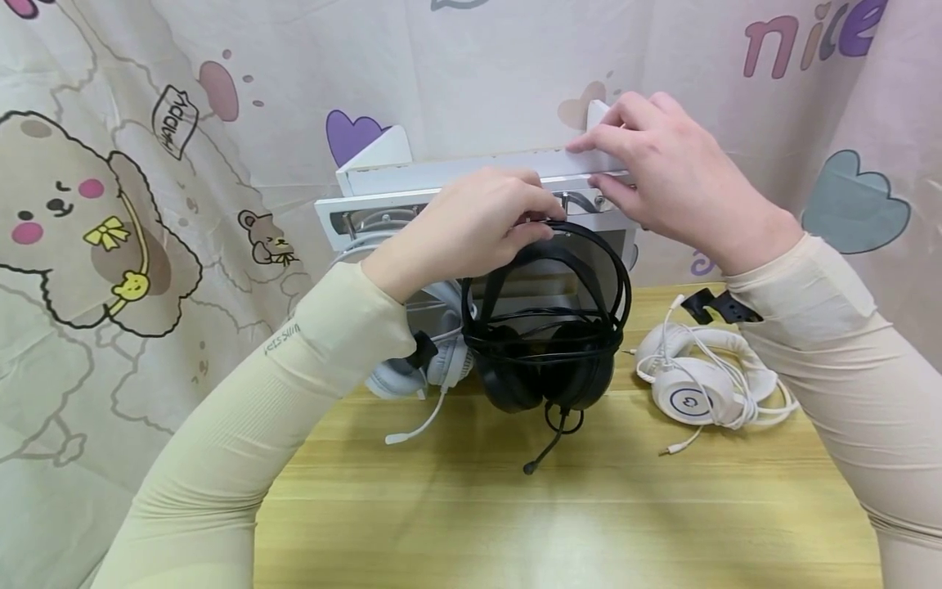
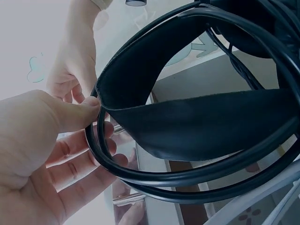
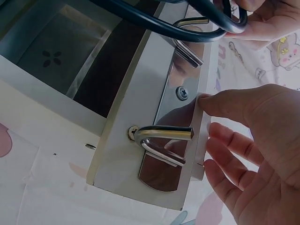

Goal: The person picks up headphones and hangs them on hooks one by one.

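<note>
My left hand (image 1: 478, 217) pinches the top of the headband of a black headset (image 1: 581, 368) between thumb and fingers. The headset hangs upright in front of a white rack (image 1: 441, 182), with its cable wound around the earcups and its microphone pointing down. In the left wrist view, the thumb and fingertips hold the thin double band above the wide black strap (image 2: 211, 124). My right hand (image 1: 666, 164) grips the rack's top edge near its right end, thumb in front. In the right wrist view, a metal hook (image 3: 161, 133) protrudes beside the thumb, and the black band overlaps another hook (image 3: 187, 54).
A white headset (image 1: 450, 360) hangs at the rack's left, partly behind my left arm. Another white headset (image 1: 688, 388) with a bundled cable lies on the wooden table (image 1: 574, 507) at right. A printed curtain (image 1: 265, 74) hangs behind.
</note>
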Motion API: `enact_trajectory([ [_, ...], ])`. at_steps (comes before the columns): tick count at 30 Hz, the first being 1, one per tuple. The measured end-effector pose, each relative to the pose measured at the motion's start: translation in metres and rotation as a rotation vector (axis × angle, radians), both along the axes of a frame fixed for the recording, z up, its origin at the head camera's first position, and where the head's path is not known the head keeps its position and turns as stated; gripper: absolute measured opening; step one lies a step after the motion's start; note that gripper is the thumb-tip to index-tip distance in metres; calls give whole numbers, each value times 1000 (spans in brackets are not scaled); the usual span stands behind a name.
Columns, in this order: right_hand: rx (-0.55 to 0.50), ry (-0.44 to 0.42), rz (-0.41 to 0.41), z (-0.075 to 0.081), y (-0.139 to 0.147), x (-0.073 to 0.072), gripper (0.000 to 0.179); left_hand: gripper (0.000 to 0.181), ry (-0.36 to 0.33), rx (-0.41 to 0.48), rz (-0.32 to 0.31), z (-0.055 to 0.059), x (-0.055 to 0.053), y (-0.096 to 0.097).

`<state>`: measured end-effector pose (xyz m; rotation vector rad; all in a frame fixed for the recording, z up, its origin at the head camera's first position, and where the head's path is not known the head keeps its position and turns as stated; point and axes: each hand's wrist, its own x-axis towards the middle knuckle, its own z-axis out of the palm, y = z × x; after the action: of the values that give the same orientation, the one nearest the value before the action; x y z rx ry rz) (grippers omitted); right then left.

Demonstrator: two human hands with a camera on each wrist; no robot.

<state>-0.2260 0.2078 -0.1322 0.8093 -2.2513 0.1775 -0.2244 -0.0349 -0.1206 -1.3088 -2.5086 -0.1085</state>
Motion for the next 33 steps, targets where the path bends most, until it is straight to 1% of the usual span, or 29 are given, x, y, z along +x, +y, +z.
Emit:
enact_trajectory([
  [6,2,-3,-7,1,1,0,36,25,-12,13,1,4,-3,1],
  [10,2,-10,-12,1,1,1,37,26,-13,3,-6,4,-5,3],
  [16,4,-5,-2,0,1,0,38,26,-50,-9,-29,4,-9,2],
  [21,7,0,4,1,0,-1,38,26,-77,33,-66,10,-11,-3],
  [26,7,2,2,2,1,0,38,25,-68,46,-71,13,-13,-4],
  [33,3,-3,2,1,1,-1,38,25,-36,-2,-52,7,-19,-1],
])
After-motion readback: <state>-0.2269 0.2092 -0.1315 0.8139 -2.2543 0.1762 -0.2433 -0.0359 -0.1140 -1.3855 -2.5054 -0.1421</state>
